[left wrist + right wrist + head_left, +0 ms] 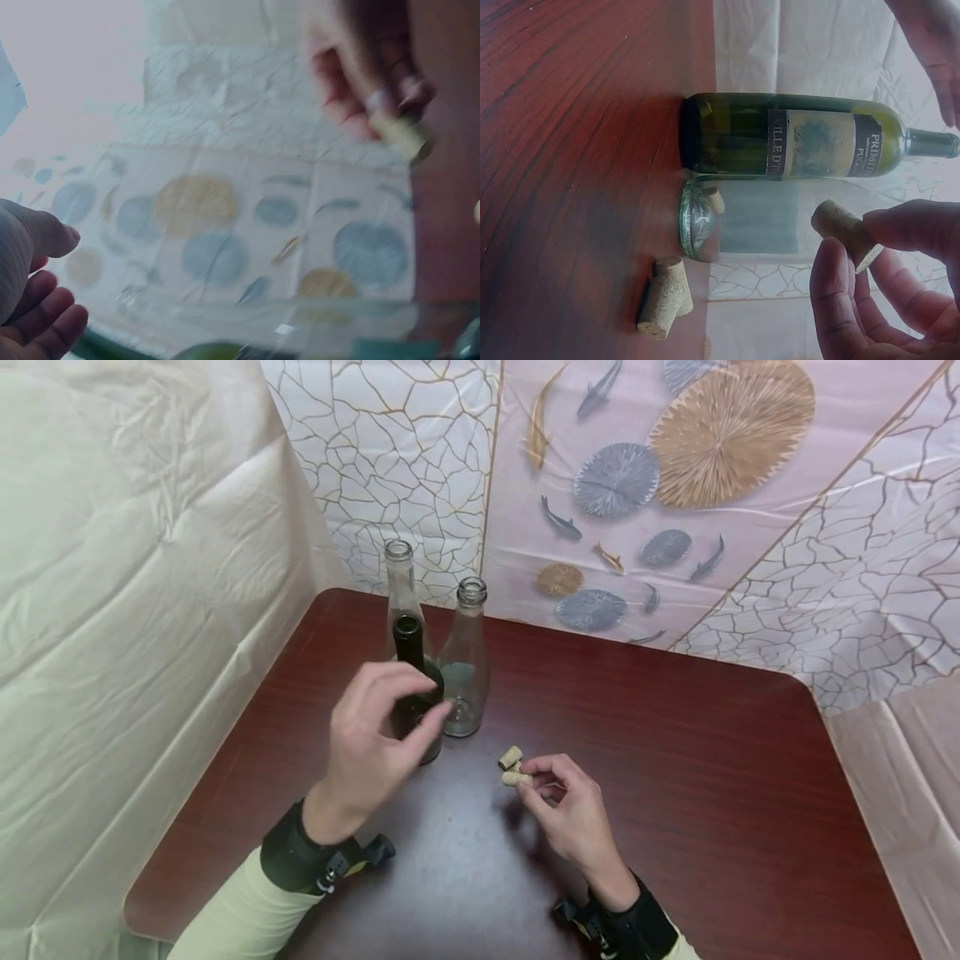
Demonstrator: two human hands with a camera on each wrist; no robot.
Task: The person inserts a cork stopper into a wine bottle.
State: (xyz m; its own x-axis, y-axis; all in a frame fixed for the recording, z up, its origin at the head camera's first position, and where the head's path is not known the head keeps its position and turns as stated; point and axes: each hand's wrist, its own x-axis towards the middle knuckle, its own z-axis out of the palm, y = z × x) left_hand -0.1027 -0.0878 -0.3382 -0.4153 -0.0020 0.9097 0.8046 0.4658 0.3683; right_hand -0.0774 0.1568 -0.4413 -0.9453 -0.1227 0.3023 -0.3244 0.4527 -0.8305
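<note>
My right hand pinches a cork between thumb and fingertips, above the table. Two more corks lie against each other on the tabletop, close under that hand. With thumb and fingers spread in a wide curve, my left hand hovers in front of the dark green wine bottle, holding nothing. In the head view it hides part of that bottle's body; the right wrist view shows its fingers apart from the neck. A clear bottle stands upright beside the green one, open at the mouth.
Another clear bottle stands behind the green one, near the table's back edge. The dark red-brown table reaches to a patterned cloth at the back. A pale cloth hangs along the left side.
</note>
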